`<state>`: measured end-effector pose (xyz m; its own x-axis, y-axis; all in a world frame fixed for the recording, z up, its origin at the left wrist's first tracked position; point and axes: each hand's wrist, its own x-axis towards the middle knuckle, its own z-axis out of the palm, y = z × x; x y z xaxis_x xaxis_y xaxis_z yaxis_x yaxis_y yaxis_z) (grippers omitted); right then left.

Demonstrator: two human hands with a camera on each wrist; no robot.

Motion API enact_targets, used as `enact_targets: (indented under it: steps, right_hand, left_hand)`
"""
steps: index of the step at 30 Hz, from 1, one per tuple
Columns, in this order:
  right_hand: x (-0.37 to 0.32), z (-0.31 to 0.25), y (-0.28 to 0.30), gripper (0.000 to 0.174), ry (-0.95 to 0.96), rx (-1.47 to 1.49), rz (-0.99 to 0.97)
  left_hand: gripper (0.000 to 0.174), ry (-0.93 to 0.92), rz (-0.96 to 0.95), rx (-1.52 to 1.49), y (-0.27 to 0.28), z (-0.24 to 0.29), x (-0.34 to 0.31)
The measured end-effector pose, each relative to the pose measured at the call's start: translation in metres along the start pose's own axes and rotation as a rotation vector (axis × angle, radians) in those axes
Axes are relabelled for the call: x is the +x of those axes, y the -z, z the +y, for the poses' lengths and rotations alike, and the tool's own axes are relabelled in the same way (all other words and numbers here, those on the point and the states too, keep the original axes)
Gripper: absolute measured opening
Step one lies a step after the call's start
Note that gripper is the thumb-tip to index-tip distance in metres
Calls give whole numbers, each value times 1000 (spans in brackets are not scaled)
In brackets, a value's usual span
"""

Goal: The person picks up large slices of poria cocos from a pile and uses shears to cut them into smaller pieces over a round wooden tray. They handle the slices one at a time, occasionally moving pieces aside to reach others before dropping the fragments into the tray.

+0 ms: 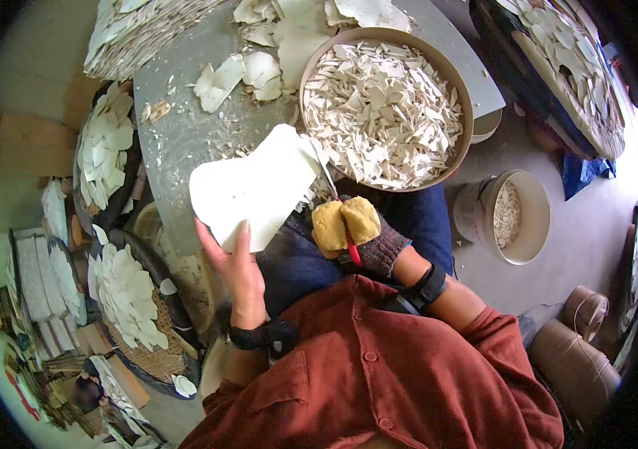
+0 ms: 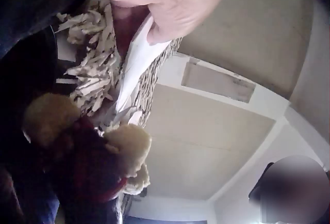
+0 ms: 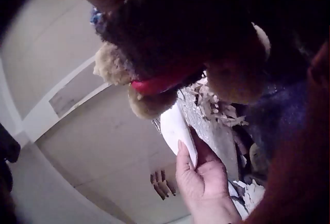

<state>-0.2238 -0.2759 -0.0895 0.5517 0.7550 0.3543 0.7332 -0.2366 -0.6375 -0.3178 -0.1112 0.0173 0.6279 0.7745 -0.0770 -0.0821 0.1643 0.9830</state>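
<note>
- Grey table (image 1: 162, 142), one, dusted with crumbs and small flakes; its left edge runs beside the first of two baskets on that side.
- Left hand (image 1: 240, 273): bare, one, gripping the near edge of the white sheet (image 1: 255, 191), thumb on top, fingers beneath.
- White sheet: one in the hand, over the near part of the table, irregular outline, near edge reaching out past the tabletop toward the lap.
- Right hand (image 1: 390, 251): gloved, closed round the red-handled shears (image 1: 352, 249); one pair, blade at the sheet's right edge.
- Yellow pads (image 1: 361, 220): two, side by side at the gloved hand, red handle between them.
- Round tub (image 1: 471, 112): one, full of white slivers, right of the sheet, its rim overhanging the table edge.
- Loose white pieces (image 1: 218, 82): several, beyond the sheet; exact count unclear, they overlap.
- Sheet stack (image 1: 139, 41): one, far left corner.
- Bucket (image 1: 476, 213): one, on the floor to the right, part filled with slivers.
- Baskets (image 1: 158, 359): two at left, both heaped with white pieces.
- Open room: table strip left of the sheet; floor right of the bucket. Sheet and tub sit close together, little gap.
</note>
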Motion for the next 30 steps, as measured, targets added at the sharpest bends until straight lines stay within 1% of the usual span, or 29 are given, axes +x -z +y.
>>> enact_targets:
  steps: [2, 5, 8, 11, 14, 17, 20, 23, 25, 27, 29, 30]
  right_hand:
    - [6, -11, 33, 25, -77, 458, -80]
    - [4, -9, 29, 32, -285, 751, -74]
    - [3, -5, 28, 33, -213, 546, -59]
    - [5, 0, 22, 31, -90, 387, -17]
    - [9, -6, 28, 29, -164, 488, -66]
    - [12, -6, 22, 25, -243, 702, -124]
    - [13, -7, 15, 23, -341, 855, -177]
    - [13, -12, 10, 21, -304, 816, -185]
    - [11, -10, -1, 21, -333, 1112, -172]
    - [16, -17, 2, 23, -407, 1329, -135]
    - [19, -27, 8, 25, -529, 1464, -73]
    - [17, -27, 7, 26, -529, 1448, -68]
  left_hand:
    - [70, 24, -10, 30, 2, 2, 9]
    - [71, 32, -67, 63, 1, 8, 22]
    - [70, 63, -91, 72, 1, 10, 30]
    - [72, 79, -99, 47, 2, 11, 35]
    - [71, 60, -69, 26, 6, 10, 34]
    - [70, 65, -60, 18, 14, 12, 34]
    - [70, 61, -15, -13, 20, 13, 32]
    - [69, 48, -6, -24, 26, 17, 30]
    - [67, 58, -21, 6, 31, 19, 29]
    - [66, 65, -44, 32, 34, 22, 27]
    - [66, 70, -74, 54, 35, 27, 23]
    - [66, 75, -87, 53, 36, 27, 21]
